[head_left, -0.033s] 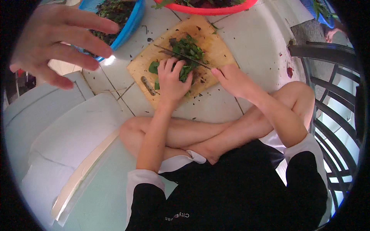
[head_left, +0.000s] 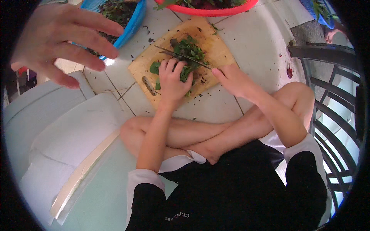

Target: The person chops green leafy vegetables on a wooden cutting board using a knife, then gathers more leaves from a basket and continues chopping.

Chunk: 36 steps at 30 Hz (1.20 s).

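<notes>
A knife (head_left: 196,61) lies slanted across a pile of chopped leafy greens (head_left: 189,49), its long thin blade pointing to the far left. My right hand (head_left: 232,79) is closed round its handle. My left hand (head_left: 173,82) curls its fingers over the leafy greens on the near side of the blade, pressing them to the board. Beneath everything is a yellow-tan cutting board (head_left: 217,38), set at an angle on the tiles, with a handle slot at its near left. Part of the greens is hidden under my left hand.
Another person's hand (head_left: 73,40) reaches in at the upper left, fingers spread, over a blue basket (head_left: 135,29) of dark leaves. A red basin (head_left: 210,11) of greens stands beyond the board. A black metal railing (head_left: 323,52) runs along the right. Leaf scraps dot the tiles.
The other person's hand at the upper left has shifted slightly to the right. My hands and the knife look unmoved.
</notes>
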{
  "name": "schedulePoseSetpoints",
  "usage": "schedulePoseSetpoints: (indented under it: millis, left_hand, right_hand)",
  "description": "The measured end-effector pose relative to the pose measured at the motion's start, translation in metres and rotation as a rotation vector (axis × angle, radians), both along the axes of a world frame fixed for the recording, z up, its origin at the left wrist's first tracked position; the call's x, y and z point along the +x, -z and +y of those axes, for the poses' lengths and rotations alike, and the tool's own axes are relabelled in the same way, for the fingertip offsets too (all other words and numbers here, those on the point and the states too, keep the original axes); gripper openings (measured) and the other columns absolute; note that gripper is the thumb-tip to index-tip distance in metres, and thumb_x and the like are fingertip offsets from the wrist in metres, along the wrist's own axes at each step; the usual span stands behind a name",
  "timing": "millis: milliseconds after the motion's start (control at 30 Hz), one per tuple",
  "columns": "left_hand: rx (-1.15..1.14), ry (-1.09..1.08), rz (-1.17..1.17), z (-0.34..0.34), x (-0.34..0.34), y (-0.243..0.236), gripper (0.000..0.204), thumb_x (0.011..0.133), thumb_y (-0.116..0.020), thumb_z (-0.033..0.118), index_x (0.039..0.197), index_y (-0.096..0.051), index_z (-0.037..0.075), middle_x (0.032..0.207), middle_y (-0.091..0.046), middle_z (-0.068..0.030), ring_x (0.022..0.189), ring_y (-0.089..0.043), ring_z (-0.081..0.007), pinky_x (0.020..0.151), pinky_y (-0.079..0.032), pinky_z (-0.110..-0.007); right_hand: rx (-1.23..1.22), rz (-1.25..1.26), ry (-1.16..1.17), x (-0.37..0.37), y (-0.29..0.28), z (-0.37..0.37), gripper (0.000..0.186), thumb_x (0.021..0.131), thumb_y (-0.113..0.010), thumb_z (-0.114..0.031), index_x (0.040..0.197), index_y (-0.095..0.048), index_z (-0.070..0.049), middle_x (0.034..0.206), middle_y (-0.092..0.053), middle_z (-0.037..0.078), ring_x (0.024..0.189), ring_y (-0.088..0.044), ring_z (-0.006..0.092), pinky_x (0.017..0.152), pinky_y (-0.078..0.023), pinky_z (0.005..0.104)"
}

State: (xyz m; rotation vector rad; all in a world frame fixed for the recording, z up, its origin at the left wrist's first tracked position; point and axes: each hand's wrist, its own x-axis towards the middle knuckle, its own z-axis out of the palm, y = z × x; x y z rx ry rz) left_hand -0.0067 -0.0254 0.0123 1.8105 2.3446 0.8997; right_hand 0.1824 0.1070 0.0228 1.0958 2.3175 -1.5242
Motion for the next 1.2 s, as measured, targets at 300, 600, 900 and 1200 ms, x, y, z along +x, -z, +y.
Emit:
schedulePoseSetpoints:
  millis: [300, 600, 900, 1200]
  left_hand:
    - [0.143, -0.001, 0.037, -0.006, 0.005, 0.027, 0.029, 0.068, -0.076, 0.014, 0.093, -0.061, 0.007, 0.109, -0.058, -0.0124, 0.107, -0.051, -0.0367, 0.093, -0.042, -0.048]
    - [0.149, -0.010, 0.112, -0.009, 0.010, 0.029, 0.030, 0.069, -0.075, 0.016, 0.093, -0.061, 0.005, 0.113, -0.058, -0.0136, 0.111, -0.049, -0.0368, 0.096, -0.040, -0.050]
    - [0.143, 0.025, 0.105, -0.008, 0.016, 0.037, 0.028, 0.069, -0.074, 0.018, 0.090, -0.060, 0.006, 0.110, -0.058, -0.0140, 0.109, -0.051, -0.0352, 0.096, -0.039, -0.049]
    - [0.160, 0.036, 0.098, -0.018, -0.003, 0.038, 0.028, 0.070, -0.074, 0.019, 0.091, -0.060, 0.006, 0.110, -0.058, -0.0128, 0.110, -0.051, -0.0346, 0.095, -0.039, -0.049]
  right_hand:
    - [0.622, 0.151, -0.141, -0.029, -0.112, 0.018, 0.031, 0.089, -0.066, -0.029, 0.092, -0.062, 0.001, 0.083, -0.066, 0.018, 0.076, -0.064, 0.0402, 0.066, -0.050, 0.0469]
    - [0.827, 0.291, -0.436, -0.077, -0.228, 0.020, 0.013, 0.074, -0.067, -0.006, 0.085, -0.070, 0.002, 0.085, -0.068, 0.022, 0.084, -0.069, 0.0381, 0.072, -0.056, 0.0448]
    - [0.680, 0.255, -0.438, -0.060, -0.263, 0.040, 0.024, 0.071, -0.074, -0.016, 0.080, -0.067, 0.006, 0.079, -0.068, 0.023, 0.077, -0.070, 0.0338, 0.069, -0.056, 0.0395]
    - [-0.740, 0.578, 0.153, -0.065, -0.224, 0.088, 0.039, 0.095, -0.061, -0.040, 0.104, -0.070, -0.002, 0.089, -0.068, 0.003, 0.078, -0.062, 0.0082, 0.063, -0.049, 0.0271]
